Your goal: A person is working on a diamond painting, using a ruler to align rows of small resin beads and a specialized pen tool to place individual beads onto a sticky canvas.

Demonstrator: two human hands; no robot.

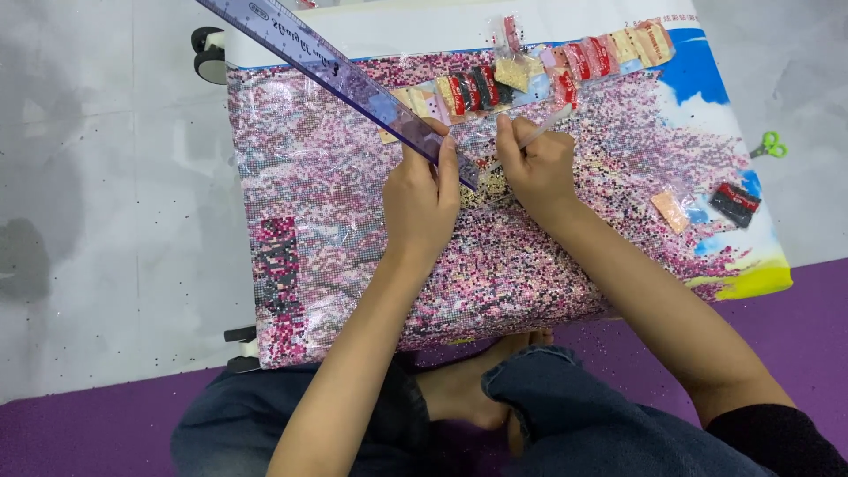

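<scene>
A large bead mosaic canvas [353, 238] of pink blossoms lies in front of me, over a white surface. My left hand [420, 199] grips the near end of a long clear purple ruler [336, 75] that slants up to the far left across the canvas. My right hand [530, 163] holds a thin clear pen-like stick [543, 126] with its tip down on the canvas beside the ruler's end. The two hands almost touch.
Small bags of beads [565, 62] lie in a row along the canvas's far edge, and two more [735, 201] at the right. Green-handled scissors [770, 146] lie on the grey floor at the right. A black wheel [208, 53] shows far left. My jeans-clad legs rest on a purple mat [88, 424].
</scene>
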